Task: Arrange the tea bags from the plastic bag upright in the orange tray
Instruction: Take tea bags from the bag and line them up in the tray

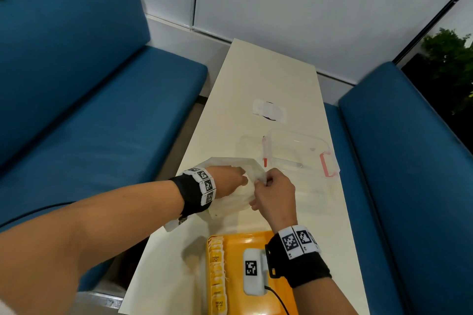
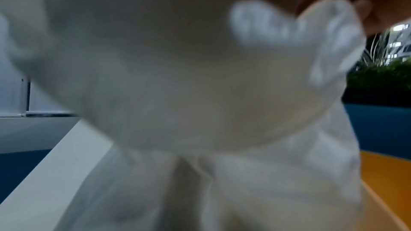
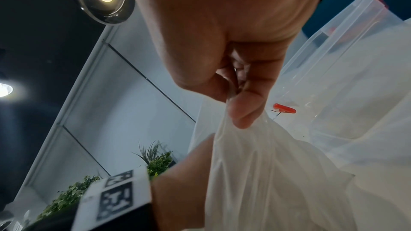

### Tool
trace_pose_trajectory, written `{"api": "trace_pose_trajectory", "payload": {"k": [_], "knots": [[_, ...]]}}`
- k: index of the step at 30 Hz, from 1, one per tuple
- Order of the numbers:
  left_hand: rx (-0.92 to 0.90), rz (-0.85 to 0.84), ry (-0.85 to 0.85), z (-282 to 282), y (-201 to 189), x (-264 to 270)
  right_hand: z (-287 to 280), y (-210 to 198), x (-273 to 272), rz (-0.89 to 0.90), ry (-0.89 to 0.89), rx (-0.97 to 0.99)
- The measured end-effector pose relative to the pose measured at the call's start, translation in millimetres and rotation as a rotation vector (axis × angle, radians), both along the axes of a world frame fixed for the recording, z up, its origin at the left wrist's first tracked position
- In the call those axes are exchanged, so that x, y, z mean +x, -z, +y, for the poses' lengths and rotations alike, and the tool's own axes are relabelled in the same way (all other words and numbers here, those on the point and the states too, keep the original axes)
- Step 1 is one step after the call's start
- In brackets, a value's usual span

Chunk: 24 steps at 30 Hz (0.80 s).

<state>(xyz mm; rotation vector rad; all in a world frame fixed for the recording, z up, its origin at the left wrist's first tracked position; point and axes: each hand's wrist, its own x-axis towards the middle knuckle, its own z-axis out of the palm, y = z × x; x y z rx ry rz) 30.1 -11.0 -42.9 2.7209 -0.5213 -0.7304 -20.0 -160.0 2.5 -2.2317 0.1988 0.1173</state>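
A crumpled translucent plastic bag (image 1: pixel 230 203) (image 2: pixel 200 94) (image 3: pixel 266 173) lies on the white table just beyond the orange tray (image 1: pixel 256 238) (image 2: pixel 382 173). My right hand (image 1: pixel 265 181) (image 3: pixel 235 106) pinches the bag's rim between thumb and forefinger and lifts it. My left hand (image 1: pixel 230 181) reaches into the bag's mouth. Its fingers are hidden by the plastic, and the left wrist view is blurred. Several yellow tea bags (image 1: pixel 217 276) stand upright in a row along the tray's left wall.
A clear plastic container (image 1: pixel 297 148) (image 3: pixel 333 59) with red clips (image 1: pixel 326 163) sits just beyond the bag, its lid beside it. Blue benches (image 1: pixel 102 110) flank the narrow table (image 1: pixel 268 79). The table's left edge runs close to my left forearm.
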Motion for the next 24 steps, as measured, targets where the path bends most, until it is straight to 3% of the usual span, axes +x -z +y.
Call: {"api": "trace_pose_trajectory", "payload": {"k": [5,7,9,12,15,19,24], "knots": [[-0.086,-0.242,0.136,14.5,-25.3,-13.0,-3.0,0.9,3.1,0.015,0.020,0.033],[-0.284,-0.265,0.015,26.8,-35.5,-22.3,-4.4,3.1,4.6,0.009,0.024,0.046],[-0.583,-0.243,-0.242,40.6,-41.7,-36.7,-5.6,5.2,3.1,0.004,0.016,0.061],[-1.126,0.024,-0.576,58.1,-41.1,-64.7,-7.0,7.2,-3.5,0.004,-0.024,0.065],[-1.508,0.363,-0.710,67.3,-36.6,-97.3,-10.2,9.1,-12.3,0.020,-0.073,0.053],[-1.692,0.535,-0.811,67.5,-27.2,-133.5,-15.2,9.6,-21.8,-0.023,-0.122,-0.056],[-1.756,0.624,-0.890,63.4,-8.5,-165.2,-11.3,5.1,-44.3,-0.305,-0.219,-0.182]]}}
